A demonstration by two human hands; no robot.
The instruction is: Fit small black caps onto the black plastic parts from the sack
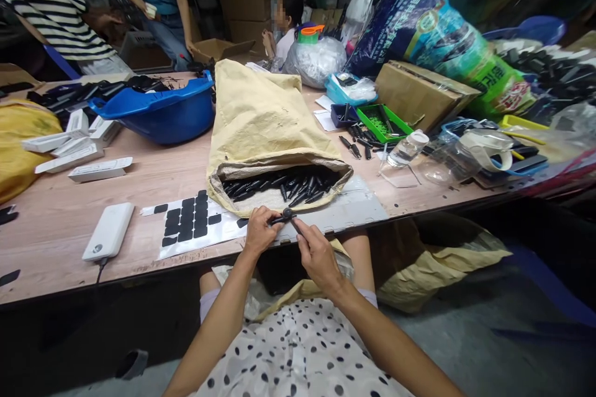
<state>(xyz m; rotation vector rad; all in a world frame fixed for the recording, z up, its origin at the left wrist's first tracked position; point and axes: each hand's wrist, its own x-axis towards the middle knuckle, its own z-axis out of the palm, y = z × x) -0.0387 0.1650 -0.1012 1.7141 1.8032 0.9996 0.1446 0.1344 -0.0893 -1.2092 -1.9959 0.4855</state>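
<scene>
My left hand is closed at the table's front edge, pinching a slim black part with a round knob. Close beside it, my right hand is closed on a thin black stick-like piece whose tip meets the knob. Whether the two pieces are joined, I cannot tell. Just beyond my hands a tan cloth sack lies with its mouth towards me. Many slim black tube-shaped parts fill that mouth. To the left, a white sheet with black square stickers lies flat, partly under the sack.
On the left are a white power bank with a cable, white boxes and a blue basin. A green tray, a clear bottle and a cardboard box stand right. Several people are across the table.
</scene>
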